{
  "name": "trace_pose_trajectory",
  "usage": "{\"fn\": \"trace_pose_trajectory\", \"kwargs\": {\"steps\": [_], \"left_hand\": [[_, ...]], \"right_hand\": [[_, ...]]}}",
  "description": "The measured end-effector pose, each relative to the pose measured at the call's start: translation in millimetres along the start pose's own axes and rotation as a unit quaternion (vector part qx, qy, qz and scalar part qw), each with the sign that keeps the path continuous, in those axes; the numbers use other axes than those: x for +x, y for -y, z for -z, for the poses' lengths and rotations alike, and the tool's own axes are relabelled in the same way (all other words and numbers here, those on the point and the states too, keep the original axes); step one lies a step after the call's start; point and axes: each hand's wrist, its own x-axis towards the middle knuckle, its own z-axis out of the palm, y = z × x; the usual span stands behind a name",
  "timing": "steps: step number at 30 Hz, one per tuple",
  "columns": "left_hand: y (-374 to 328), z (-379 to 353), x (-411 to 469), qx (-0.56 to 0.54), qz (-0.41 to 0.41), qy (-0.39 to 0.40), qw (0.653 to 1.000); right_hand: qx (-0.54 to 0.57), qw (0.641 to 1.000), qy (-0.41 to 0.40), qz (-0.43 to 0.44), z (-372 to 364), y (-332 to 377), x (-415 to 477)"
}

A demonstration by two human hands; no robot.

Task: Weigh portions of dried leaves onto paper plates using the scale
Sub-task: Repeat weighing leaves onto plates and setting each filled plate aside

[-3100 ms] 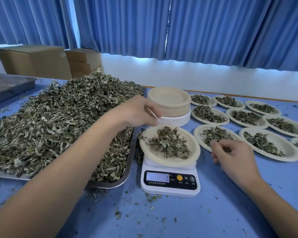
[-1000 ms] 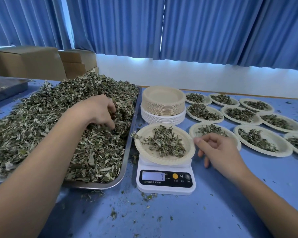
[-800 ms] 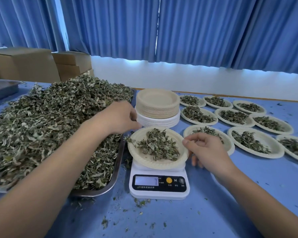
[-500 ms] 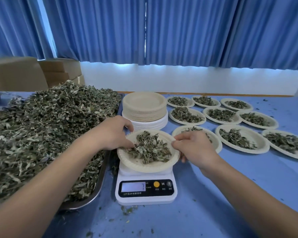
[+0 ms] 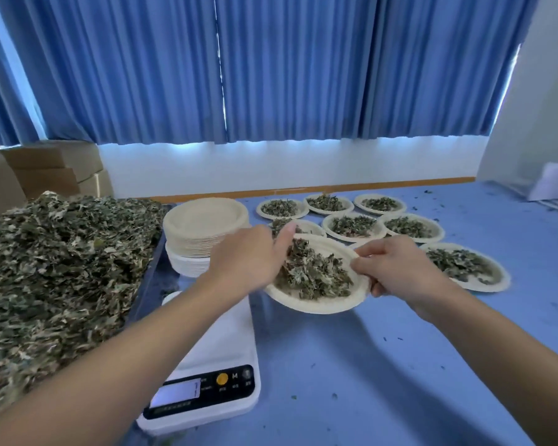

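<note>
A blue table point(image 5: 384, 365) is stretching away under a scatter of leaf crumbs, with the white scale point(image 5: 226, 342) sitting nearest, its platform bare. Just beyond it and to its right, both hands are carrying a paper plate point(image 5: 316, 304) heaped with dried leaves point(image 5: 313, 272), clear of the scale. The thin plate is looking liable to flex or tip under the loose heap, so an uneven carry could be spilling leaves and undoing the weighed portion. It could also be knocking the filled plates point(image 5: 464, 268) crowding just behind. The right hand point(image 5: 397, 268) is pinching the right rim, fingers curled tight. The left hand point(image 5: 248, 262) is gripping the left rim, thumb raised over the leaves, fingers hidden beneath. Further left, the leaf tray point(image 5: 62, 268) and plate stack point(image 5: 207, 226) are waiting, and blue curtains point(image 5: 271, 66) are hanging behind.
</note>
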Motion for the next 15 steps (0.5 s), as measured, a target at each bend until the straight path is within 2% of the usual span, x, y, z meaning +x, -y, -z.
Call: {"fn": "trace_pose_trajectory", "kwargs": {"steps": [2,5,8,13,15], "left_hand": [[-22.6,-13.1,14.7,-0.104,-0.011,0.043,0.994],[-53.0,-32.7,38.8,-0.238,0.03,0.115,0.964],[-77.6,-55.0,61.0,-0.296,0.053,0.171,0.938],[-126.2,-97.0,103.1,-0.39,0.046,0.204,0.897],[-147.4,-114.1,122.9,-0.4,0.048,0.2,0.893]], "right_hand": [[0.017,0.999,-0.032,-0.023,27.1,-12.9,2.7],[-0.001,0.996,-0.077,-0.043,69.0,-33.0,10.5],[-0.009,0.99,-0.12,-0.069,107.3,-53.4,22.1],[-0.052,0.983,-0.154,-0.081,164.1,-82.8,51.8],[-0.059,0.98,-0.169,-0.084,181.6,-91.9,69.2]]}}
